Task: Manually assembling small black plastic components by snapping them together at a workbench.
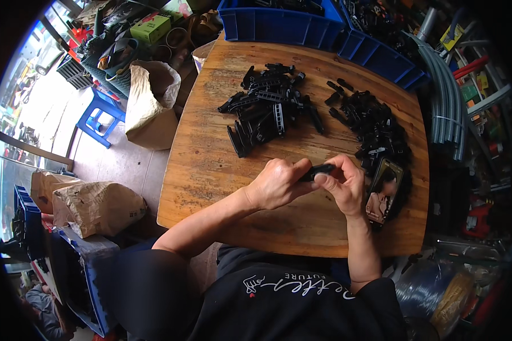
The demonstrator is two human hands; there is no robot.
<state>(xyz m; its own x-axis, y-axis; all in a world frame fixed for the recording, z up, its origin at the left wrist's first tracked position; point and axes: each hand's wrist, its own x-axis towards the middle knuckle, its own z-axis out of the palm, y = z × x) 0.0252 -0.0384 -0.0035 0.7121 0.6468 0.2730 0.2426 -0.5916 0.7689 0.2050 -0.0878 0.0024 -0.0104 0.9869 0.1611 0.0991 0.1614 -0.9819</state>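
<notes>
Over the near part of the wooden table (210,176), a small black plastic part (318,170) is held between both hands. My left hand (280,181) is closed around its left end. On the other end, the thumb and fingers of my right hand (345,183) pinch it. The part's exact kind is hard to make out, since fingers cover much of it. Beyond my hands lies a loose pile of black plastic parts (267,102), some long and ribbed. A second pile of smaller black pieces (375,125) spreads along the right side.
A phone (384,192) with a lit screen leans by the right pile. Blue crates (284,27) line the table's far edge. Left of the table stand an open paper sack (151,113) and a blue stool (99,116). Grey pipes (446,108) hang at the right.
</notes>
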